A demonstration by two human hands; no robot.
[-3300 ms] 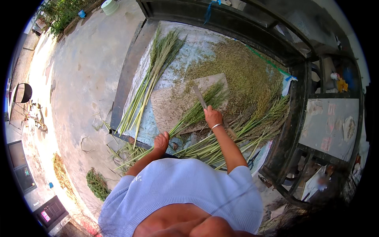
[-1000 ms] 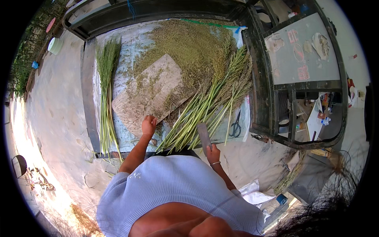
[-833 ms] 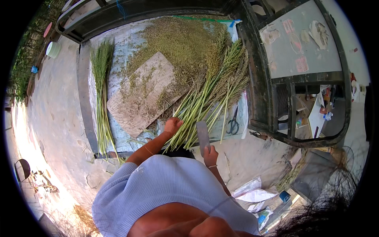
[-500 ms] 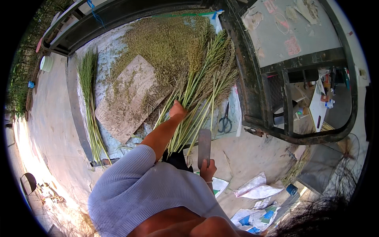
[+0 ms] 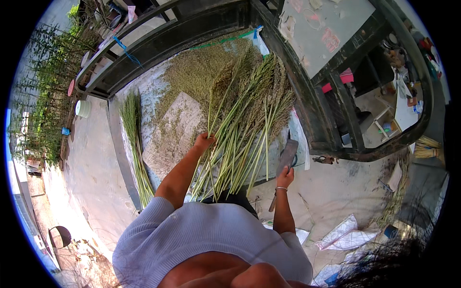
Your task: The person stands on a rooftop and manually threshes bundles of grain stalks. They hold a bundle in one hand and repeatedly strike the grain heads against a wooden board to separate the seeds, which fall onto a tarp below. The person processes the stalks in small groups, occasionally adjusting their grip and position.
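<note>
My left hand (image 5: 205, 141) is closed around a few green stalks with seed heads, at the left edge of a pile of cut grain stalks (image 5: 240, 158). The pile's bushy seed heads point away from me, and the bare stems reach toward me. My right hand (image 5: 285, 177) grips a flat, grey, rectangular-bladed tool (image 5: 287, 156), held up to the right of the stems. Behind the blade, the loops of black scissors show in part. A dusty brown board (image 5: 175, 122) lies left of my left hand, strewn with loose seed.
A light sheet (image 5: 127, 103) under everything carries a broad layer of threshed seed (image 5: 192, 67). Another stalk bundle (image 5: 133, 139) lies at its left edge. A dark metal frame (image 5: 307, 105) borders the back and right. White sacks (image 5: 348, 235) lie on the floor at lower right.
My left hand has drawn back slightly to the left with a few stalks separated from the pile. My right hand has moved right and forward with the bladed tool. The view has shifted.
</note>
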